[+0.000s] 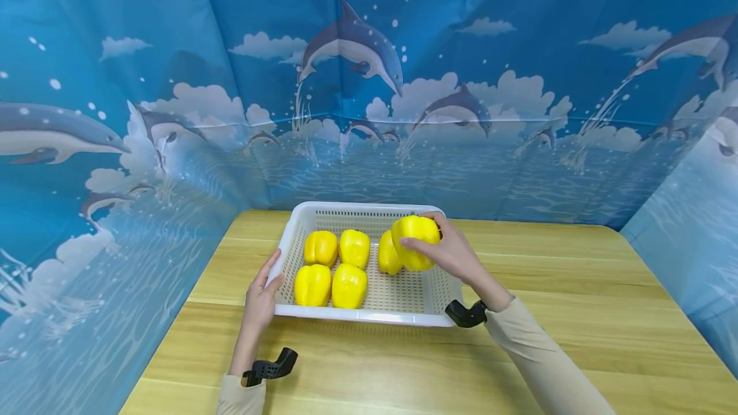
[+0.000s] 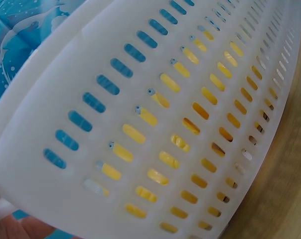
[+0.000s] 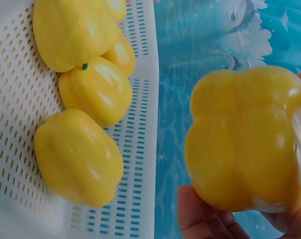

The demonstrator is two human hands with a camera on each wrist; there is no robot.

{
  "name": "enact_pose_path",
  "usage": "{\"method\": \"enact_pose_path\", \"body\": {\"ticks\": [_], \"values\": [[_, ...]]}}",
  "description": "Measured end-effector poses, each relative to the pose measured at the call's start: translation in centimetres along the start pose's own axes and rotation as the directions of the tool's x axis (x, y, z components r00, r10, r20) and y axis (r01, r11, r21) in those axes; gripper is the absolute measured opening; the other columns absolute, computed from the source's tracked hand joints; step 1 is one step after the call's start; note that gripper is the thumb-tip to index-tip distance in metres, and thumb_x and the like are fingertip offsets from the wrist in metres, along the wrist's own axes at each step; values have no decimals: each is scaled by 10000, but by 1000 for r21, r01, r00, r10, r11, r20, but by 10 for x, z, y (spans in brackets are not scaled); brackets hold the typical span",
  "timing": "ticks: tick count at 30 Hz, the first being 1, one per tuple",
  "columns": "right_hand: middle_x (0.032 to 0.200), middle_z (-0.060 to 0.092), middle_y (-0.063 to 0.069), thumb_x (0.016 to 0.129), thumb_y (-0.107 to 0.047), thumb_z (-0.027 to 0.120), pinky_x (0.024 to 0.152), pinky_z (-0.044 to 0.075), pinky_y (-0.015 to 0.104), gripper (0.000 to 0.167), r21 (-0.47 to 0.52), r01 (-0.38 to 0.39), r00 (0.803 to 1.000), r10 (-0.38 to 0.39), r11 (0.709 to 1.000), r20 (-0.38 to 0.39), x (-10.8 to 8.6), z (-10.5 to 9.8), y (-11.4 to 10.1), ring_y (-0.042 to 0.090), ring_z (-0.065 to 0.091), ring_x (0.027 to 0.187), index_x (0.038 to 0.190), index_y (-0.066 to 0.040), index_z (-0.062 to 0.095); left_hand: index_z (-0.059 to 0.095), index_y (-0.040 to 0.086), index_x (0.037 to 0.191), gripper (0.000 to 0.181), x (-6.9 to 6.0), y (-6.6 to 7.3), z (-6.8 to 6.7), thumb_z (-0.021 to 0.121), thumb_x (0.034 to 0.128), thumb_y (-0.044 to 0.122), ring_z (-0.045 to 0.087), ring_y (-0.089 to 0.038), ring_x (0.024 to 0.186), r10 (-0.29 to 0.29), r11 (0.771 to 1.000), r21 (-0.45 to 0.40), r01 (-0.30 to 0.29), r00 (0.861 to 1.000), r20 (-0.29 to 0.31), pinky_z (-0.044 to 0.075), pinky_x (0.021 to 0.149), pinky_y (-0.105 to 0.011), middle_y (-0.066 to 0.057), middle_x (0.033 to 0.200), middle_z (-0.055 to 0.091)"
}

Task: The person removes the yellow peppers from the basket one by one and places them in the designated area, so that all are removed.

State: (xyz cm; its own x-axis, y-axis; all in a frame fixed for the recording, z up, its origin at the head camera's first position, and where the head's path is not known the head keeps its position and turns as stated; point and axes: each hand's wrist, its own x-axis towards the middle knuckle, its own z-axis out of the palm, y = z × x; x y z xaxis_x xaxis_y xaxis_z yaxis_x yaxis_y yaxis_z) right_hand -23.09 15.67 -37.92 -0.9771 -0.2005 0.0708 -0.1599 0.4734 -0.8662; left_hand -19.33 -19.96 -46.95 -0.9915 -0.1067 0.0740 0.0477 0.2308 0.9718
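My right hand point(image 1: 455, 252) grips a yellow bell pepper point(image 1: 416, 242) above the right part of a white plastic basket point(image 1: 357, 320). In the right wrist view, the same pepper point(image 3: 245, 139) is held between thumb and fingers, apart from the others. Below and left of it, a second yellow bell pepper point(image 1: 389, 255) lies in the basket, partly covered. Several more yellow peppers point(image 1: 349, 285) sit in two rows on the basket's left side. My left hand point(image 1: 262, 293) holds the basket's left rim; in the left wrist view only a bit of its fingers point(image 2: 28, 226) shows at the rim.
The basket stands on a wooden table point(image 1: 576, 312), near its back edge. Behind and beside the table hangs a blue curtain point(image 1: 357, 165) with dolphins. Each wrist wears a black camera mount point(image 1: 466, 314). Slots in the basket wall point(image 2: 140, 119) show yellow peppers behind.
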Motion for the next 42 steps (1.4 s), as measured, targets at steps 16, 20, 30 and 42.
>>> {"method": "enact_pose_path", "body": {"ticks": [16, 20, 30, 42], "values": [[1188, 418, 203, 836, -479, 675, 729, 500, 394, 789, -25, -21, 966, 14, 999, -260, -14, -19, 11, 336, 514, 951, 1342, -32, 266, 339, 196, 1486, 489, -1, 0, -1, 418, 1009, 128, 334, -316, 1335, 0, 1000, -6, 0, 1000, -5, 314, 1033, -516, -93, 1517, 297], [1190, 418, 203, 839, -475, 673, 727, 484, 386, 782, -14, -22, 951, 17, 1000, -308, -14, -26, 19, 326, 497, 955, 1345, -31, 274, 340, 195, 1486, 489, -1, 0, -1, 423, 1008, 127, 335, -312, 1335, 4, 1000, -5, -4, 1000, -5, 311, 1036, -514, -92, 1515, 301], [1218, 424, 186, 850, -444, 673, 680, 480, 244, 778, 73, -34, 899, 63, 997, -433, -12, -39, 43, 279, 477, 973, 1384, -36, 282, 339, 189, 1486, 485, -1, 1, 0, 417, 1011, 126, 332, -305, 1337, 4, 1000, -16, -4, 1000, -2, 293, 1050, -504, -89, 1516, 300], [1238, 442, 164, 837, -509, 655, 690, 459, 234, 800, 79, -158, 856, 176, 984, -486, -10, -45, 77, 277, 487, 1007, 1407, -51, 330, 332, 195, 1489, 488, -1, 2, 0, 411, 1013, 125, 318, -304, 1344, -3, 1000, -12, 3, 1000, -1, 280, 1058, -503, -80, 1521, 289]]}}
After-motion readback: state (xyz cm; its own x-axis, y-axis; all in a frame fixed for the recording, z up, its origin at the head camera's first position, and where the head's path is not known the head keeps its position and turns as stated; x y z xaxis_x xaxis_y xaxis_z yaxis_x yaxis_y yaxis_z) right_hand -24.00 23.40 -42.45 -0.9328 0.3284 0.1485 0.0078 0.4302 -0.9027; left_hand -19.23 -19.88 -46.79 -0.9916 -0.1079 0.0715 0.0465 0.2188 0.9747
